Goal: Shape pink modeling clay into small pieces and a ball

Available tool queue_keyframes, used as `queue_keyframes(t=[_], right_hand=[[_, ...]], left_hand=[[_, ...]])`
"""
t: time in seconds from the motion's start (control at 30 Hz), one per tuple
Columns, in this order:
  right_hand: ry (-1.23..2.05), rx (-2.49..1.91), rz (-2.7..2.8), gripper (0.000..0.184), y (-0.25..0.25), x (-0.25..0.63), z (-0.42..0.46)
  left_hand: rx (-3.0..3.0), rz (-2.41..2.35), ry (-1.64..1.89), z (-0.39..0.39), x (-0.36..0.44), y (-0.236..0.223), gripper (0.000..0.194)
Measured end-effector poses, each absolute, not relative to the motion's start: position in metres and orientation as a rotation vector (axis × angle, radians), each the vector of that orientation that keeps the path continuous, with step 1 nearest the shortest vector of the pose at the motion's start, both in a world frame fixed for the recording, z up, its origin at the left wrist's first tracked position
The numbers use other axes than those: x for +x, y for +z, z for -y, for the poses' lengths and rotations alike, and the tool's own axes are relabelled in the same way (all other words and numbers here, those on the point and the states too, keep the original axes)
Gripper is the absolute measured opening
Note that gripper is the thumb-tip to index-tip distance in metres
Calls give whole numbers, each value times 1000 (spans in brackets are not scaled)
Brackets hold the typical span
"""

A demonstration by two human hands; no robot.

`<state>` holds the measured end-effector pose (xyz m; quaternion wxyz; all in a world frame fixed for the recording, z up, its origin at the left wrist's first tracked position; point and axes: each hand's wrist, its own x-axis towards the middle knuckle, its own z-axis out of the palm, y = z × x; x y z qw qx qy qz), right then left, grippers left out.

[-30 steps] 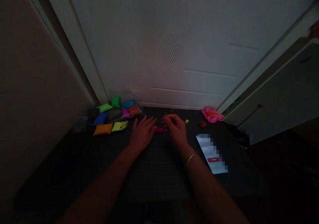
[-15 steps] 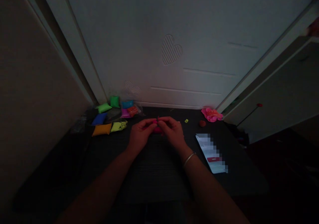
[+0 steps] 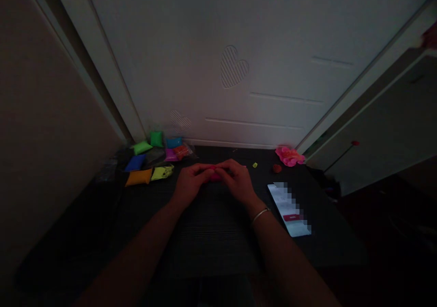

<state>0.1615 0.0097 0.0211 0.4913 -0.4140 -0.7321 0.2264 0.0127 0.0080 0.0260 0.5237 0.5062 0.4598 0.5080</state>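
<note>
A small lump of bright pink clay (image 3: 215, 177) is between my two hands, over the middle of the dark table. My left hand (image 3: 191, 182) pinches it from the left, thumb and fingers closed. From the other side my right hand (image 3: 236, 180) grips it too, and the fingertips of both hands meet at its top. My fingers cover much of the lump, so its full shape is hidden. A little yellow piece (image 3: 255, 165) lies beyond my right hand, beside a reddish-brown ball (image 3: 276, 168).
Several coloured packets, among them an orange packet (image 3: 138, 177) and a blue packet (image 3: 135, 162), lie at the left. On the right are a lit phone (image 3: 288, 209) and a pink flower-like piece (image 3: 290, 156). A white panel (image 3: 191, 61) rises behind the dark table (image 3: 211, 238).
My fingertips have drawn closer together over the pink clay, and less of it shows between them. The things on the table stay where they were.
</note>
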Motion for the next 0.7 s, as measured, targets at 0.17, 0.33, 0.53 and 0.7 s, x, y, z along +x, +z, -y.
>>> queue_keyframes(t=[0.17, 0.33, 0.53, 0.7], right_hand=[[553, -978, 1800, 20, 21, 161, -9], [539, -979, 1798, 15, 22, 162, -9], [628, -1019, 1748, 16, 23, 163, -9], [608, -1092, 1753, 13, 22, 161, -10]], left_hand=[[1148, -1092, 1197, -10, 12, 24, 26], [1129, -1027, 1153, -11, 12, 23, 25], [1172, -1124, 1167, -11, 12, 25, 24], [1300, -1178, 1176, -9, 12, 25, 23]])
